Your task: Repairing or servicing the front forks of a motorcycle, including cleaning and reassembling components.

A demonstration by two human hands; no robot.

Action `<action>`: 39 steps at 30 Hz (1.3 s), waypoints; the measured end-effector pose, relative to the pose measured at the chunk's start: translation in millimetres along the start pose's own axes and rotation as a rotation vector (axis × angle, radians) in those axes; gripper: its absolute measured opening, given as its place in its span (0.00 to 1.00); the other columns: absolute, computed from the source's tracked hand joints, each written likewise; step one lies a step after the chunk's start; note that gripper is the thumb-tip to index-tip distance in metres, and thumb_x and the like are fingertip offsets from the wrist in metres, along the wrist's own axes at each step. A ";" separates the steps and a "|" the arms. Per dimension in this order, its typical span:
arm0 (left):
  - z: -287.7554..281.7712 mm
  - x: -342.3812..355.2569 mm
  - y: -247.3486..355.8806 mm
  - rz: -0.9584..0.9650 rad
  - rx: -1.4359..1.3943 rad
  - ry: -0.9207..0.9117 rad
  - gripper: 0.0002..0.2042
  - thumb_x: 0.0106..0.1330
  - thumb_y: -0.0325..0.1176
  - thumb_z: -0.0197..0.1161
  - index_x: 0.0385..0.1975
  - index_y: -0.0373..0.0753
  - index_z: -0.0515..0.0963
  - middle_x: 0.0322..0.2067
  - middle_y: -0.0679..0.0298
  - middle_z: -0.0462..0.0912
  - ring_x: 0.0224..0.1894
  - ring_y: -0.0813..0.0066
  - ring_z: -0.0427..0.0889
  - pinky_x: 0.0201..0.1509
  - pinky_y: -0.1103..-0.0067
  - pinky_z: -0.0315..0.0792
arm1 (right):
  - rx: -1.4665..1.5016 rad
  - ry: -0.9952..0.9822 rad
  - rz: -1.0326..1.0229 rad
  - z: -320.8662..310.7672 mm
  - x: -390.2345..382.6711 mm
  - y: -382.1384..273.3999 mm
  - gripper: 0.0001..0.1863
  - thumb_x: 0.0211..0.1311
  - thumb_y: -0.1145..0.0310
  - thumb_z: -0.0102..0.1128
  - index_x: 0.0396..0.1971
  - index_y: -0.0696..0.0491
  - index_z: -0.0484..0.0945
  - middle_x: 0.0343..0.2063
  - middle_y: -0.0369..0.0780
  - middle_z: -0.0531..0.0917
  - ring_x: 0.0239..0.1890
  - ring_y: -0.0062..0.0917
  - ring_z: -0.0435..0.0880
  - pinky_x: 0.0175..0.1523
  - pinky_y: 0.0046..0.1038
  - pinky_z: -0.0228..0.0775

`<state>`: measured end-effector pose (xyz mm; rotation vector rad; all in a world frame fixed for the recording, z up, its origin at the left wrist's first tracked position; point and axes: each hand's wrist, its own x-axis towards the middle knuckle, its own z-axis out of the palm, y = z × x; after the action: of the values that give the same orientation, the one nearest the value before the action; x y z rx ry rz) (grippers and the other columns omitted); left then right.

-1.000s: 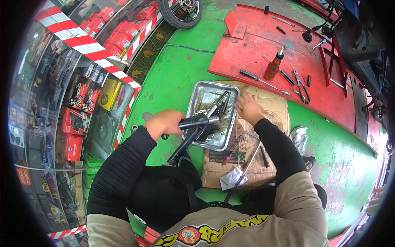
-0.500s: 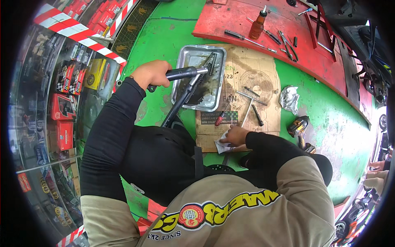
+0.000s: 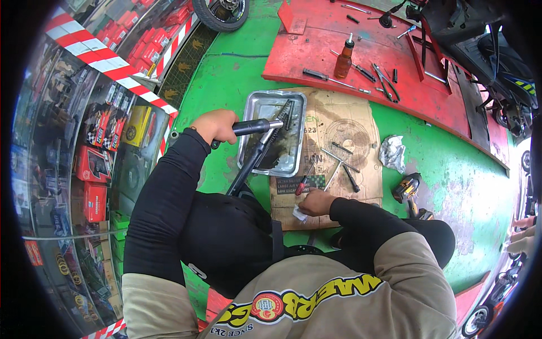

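My left hand (image 3: 215, 125) grips the black tube of a motorcycle fork (image 3: 261, 142), holding its lower end over a dirty metal tray (image 3: 274, 133) on the green floor. Low on a sheet of cardboard (image 3: 330, 148), my right hand (image 3: 317, 202) is closed on a small white rag or paper (image 3: 300, 214). A red-handled screwdriver (image 3: 303, 183) lies just above that hand. Long bolts and small tools (image 3: 339, 164) lie scattered on the cardboard.
A red ramp (image 3: 372, 51) at the back carries a brown bottle (image 3: 343, 57), screwdrivers and wrenches. A crumpled plastic bag (image 3: 392, 152) and a cordless driver (image 3: 407, 188) lie right of the cardboard. A glass display case (image 3: 101, 152) stands left, a tyre (image 3: 221, 12) at top.
My right hand moved from the tray down to the lower cardboard and took up the white rag. My left hand keeps holding the fork over the tray.
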<state>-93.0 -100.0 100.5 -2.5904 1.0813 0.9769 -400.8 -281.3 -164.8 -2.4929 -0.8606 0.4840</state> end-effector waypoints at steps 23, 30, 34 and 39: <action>-6.5 -5.1 3.2 0.005 -0.018 0.026 0.17 0.48 0.34 0.69 0.37 0.32 0.80 0.24 0.53 0.83 0.23 0.62 0.84 0.27 0.68 0.77 | 0.009 -0.197 0.060 0.1 19.6 -36.0 0.13 0.51 0.61 0.66 0.33 0.53 0.85 0.28 0.46 0.85 0.37 0.45 0.86 0.43 0.44 0.76; -6.8 -7.3 4.0 -0.054 -0.043 0.010 0.19 0.44 0.34 0.70 0.38 0.35 0.83 0.25 0.53 0.84 0.27 0.59 0.84 0.32 0.66 0.77 | -0.052 -0.254 0.163 22.8 18.5 -38.3 0.10 0.51 0.65 0.62 0.31 0.51 0.86 0.31 0.44 0.87 0.40 0.42 0.87 0.47 0.47 0.75; -6.3 -8.2 3.3 -0.062 -0.056 -0.005 0.19 0.44 0.34 0.70 0.38 0.34 0.83 0.27 0.54 0.85 0.28 0.60 0.85 0.33 0.67 0.78 | -0.099 -0.231 0.137 24.4 20.1 -32.7 0.10 0.52 0.65 0.61 0.31 0.51 0.86 0.33 0.44 0.88 0.41 0.41 0.87 0.50 0.48 0.73; -8.3 -6.3 4.7 -0.039 -0.065 -0.005 0.20 0.44 0.35 0.71 0.39 0.34 0.83 0.28 0.54 0.86 0.30 0.60 0.86 0.36 0.67 0.78 | -0.164 -0.143 0.197 30.3 21.8 -18.1 0.10 0.56 0.62 0.63 0.29 0.53 0.86 0.33 0.44 0.88 0.41 0.40 0.87 0.52 0.47 0.73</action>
<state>-95.3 -102.9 111.3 -2.6481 1.0106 1.0257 -407.3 -245.4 -184.5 -2.7367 -0.7365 0.6905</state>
